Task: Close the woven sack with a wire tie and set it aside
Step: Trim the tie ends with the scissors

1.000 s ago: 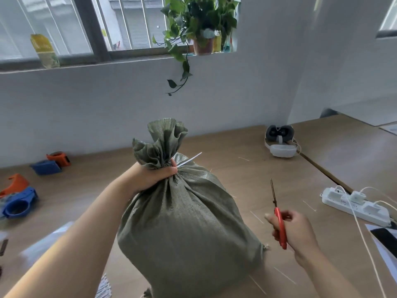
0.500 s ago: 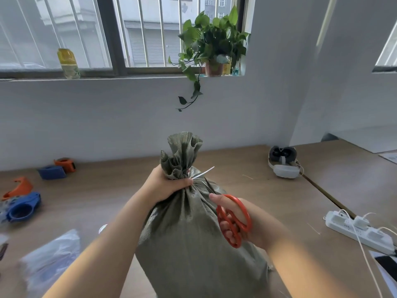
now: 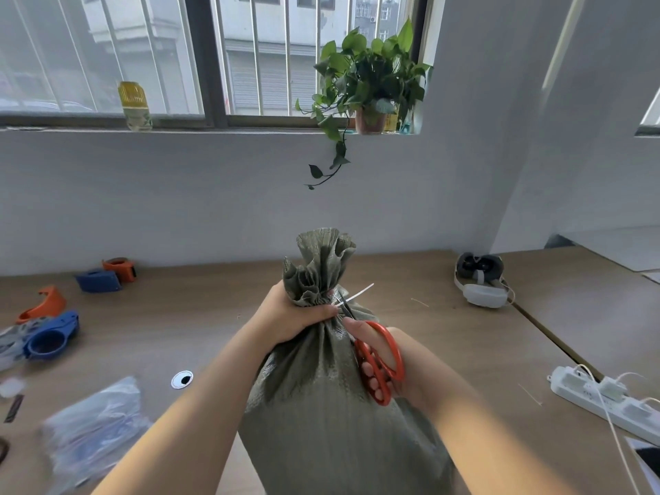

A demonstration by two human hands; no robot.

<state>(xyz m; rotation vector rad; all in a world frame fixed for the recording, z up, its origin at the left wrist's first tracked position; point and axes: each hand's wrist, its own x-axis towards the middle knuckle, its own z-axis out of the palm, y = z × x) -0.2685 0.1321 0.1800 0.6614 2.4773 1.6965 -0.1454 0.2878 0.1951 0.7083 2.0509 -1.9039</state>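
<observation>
A grey-green woven sack (image 3: pixel 321 405) stands upright on the wooden table, its mouth gathered into a ruffled neck. My left hand (image 3: pixel 289 316) is closed around that neck. A thin white tie (image 3: pixel 359 292) sticks out to the right of the neck, its free end pointing up and right. My right hand (image 3: pixel 400 373) grips red-handled scissors (image 3: pixel 378 359), fingers through the loops. The dark blades point up-left and their tips sit at the base of the tie's tail, right beside my left thumb.
Blue and orange tape dispensers (image 3: pixel 50 337) lie at the left, with a clear plastic bag (image 3: pixel 93 430) near the front left. A headset (image 3: pixel 480 280) rests at the back right. A white power strip (image 3: pixel 603 398) with cables lies at the right edge.
My right hand has brought the scissors from the table's right side up to the sack's neck. The blades now sit at the tie's tail. My left hand kept its hold.
</observation>
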